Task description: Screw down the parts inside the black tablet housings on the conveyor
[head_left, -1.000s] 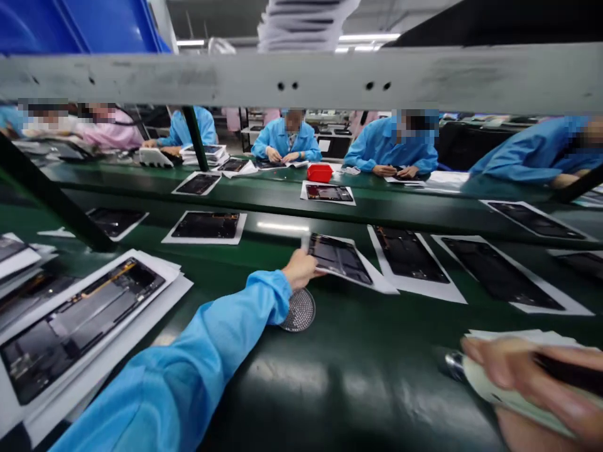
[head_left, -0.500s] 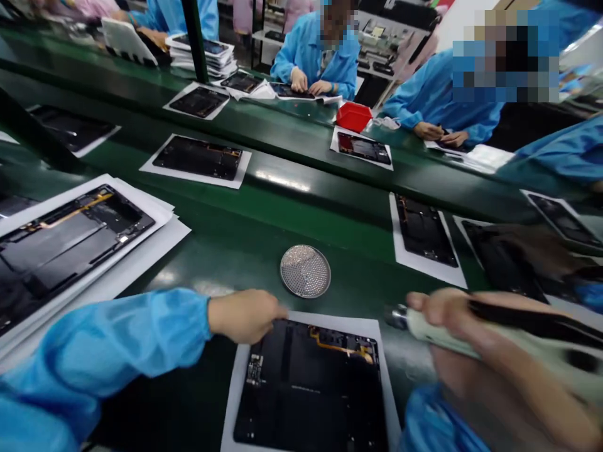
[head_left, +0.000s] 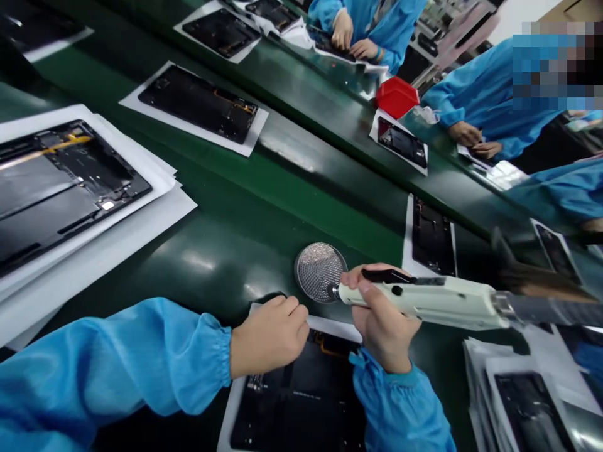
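— Head view: holding the electric screwdriver (head_left: 424,301) clamped in right hand (head_left: 384,323), tip touching the round screw tray (head_left: 320,272) on the green belt (head_left: 245,232)?

— Yes. Left hand (head_left: 268,336), curled closed, pressing the tablet frame (head_left: 301,402) below. Better keeping the bit upright when picking.

A long green work surface (head_left: 264,207) carries everything here — it is glossy and reflects the lamps. On its near edge lies a white sheet (head_left: 325,326) with an open black device (head_left: 301,402) on top. Just beyond it sits a round perforated metal dish (head_left: 316,267), directly on the green surface. At the left is a stack of white sheets (head_left: 117,213) with another open device (head_left: 61,182). Further back more devices on sheets (head_left: 198,103) lie apart from each other — one (head_left: 431,235) is at the right of the dish. A red tray (head_left: 396,97) stands on the far side. At the lower right lies one more pile of sheets (head_left: 509,389).
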Demonstrator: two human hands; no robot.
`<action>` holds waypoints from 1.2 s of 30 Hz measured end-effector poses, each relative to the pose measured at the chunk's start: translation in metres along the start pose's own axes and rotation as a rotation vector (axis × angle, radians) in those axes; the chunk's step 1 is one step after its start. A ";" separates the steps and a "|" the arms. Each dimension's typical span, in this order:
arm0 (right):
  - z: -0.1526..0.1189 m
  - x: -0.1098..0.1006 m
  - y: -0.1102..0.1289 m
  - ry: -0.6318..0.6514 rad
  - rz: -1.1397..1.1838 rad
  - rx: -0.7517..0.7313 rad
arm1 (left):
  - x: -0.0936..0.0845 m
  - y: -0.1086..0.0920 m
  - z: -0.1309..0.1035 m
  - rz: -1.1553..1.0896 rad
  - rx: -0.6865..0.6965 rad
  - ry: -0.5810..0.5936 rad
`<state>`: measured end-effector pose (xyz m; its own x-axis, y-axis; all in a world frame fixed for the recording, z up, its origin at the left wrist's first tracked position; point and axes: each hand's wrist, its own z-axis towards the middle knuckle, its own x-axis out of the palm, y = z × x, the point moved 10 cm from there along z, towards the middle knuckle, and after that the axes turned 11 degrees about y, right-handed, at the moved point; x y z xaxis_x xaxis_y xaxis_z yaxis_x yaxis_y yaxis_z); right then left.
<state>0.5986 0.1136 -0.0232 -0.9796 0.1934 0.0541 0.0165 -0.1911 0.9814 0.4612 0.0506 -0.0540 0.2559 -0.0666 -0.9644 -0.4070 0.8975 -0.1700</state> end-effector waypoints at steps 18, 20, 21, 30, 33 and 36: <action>-0.001 0.003 0.019 0.047 -0.001 -0.084 | 0.004 -0.001 0.002 -0.049 -0.026 0.030; -0.007 0.001 0.038 0.058 0.006 -0.152 | 0.007 0.001 0.001 -0.055 -0.035 0.073; -0.011 -0.001 0.047 0.061 0.008 -0.173 | 0.009 0.003 0.000 -0.062 -0.039 0.101; -0.045 0.013 0.042 0.174 0.017 -0.112 | 0.009 0.013 0.004 -0.154 -0.074 0.181; -0.048 0.017 0.034 0.206 0.012 -0.094 | 0.008 0.007 0.010 -0.138 -0.029 0.130; -0.049 0.017 0.032 0.206 0.002 -0.092 | 0.010 0.004 0.012 -0.110 -0.004 0.101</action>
<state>0.5727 0.0637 0.0004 -0.9999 -0.0063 0.0078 0.0093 -0.2800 0.9600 0.4728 0.0588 -0.0621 0.2098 -0.2080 -0.9554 -0.3848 0.8807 -0.2762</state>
